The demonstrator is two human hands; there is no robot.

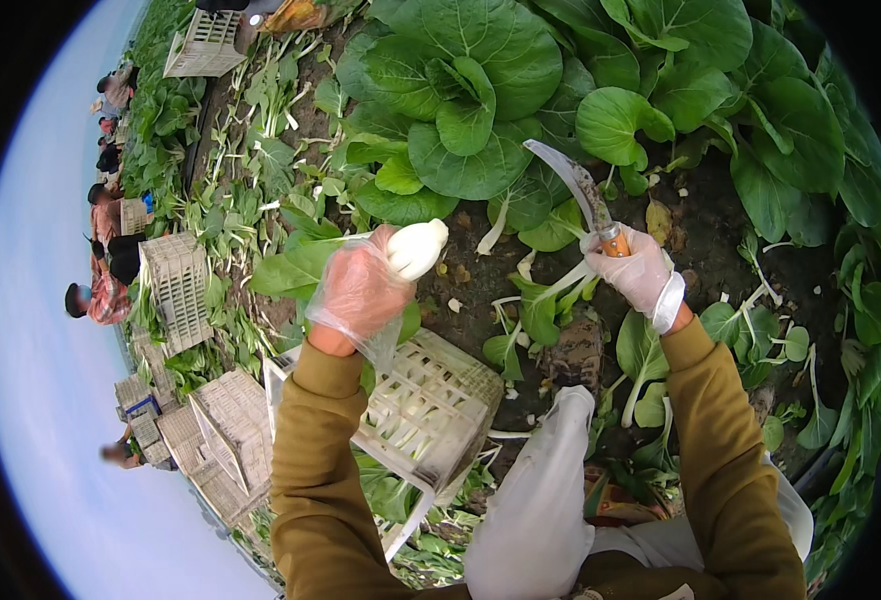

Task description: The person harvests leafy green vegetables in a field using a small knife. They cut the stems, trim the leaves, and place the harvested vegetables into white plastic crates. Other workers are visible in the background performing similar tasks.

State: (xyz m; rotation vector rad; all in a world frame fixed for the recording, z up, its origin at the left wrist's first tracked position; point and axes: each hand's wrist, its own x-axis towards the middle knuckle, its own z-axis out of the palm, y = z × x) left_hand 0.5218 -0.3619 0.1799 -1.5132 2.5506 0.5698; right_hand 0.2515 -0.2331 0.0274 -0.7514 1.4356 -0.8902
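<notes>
My left hand (358, 289), in a clear plastic glove, grips a head of bok choy (419, 249). Its white cut base points to the right, and green leaves trail out on the left behind the hand. My right hand (638, 271), also gloved, is closed around the wooden handle of a sickle (574, 180). The curved, dirt-spotted blade rises up and to the left. Loose leaf stalks (566, 283) lie just under the right fingers; whether they touch the hand I cannot tell. Ahead of both hands stands a large growing bok choy (467, 97).
A plastic crate (433, 401) holding bok choy stands beneath my left forearm. More crates (178, 292) line the left, with people (103, 300) among them. Cut leaves (260, 165) litter the soil. Leafy plants (793, 127) grow at right. My plastic-covered knee (538, 495) is below.
</notes>
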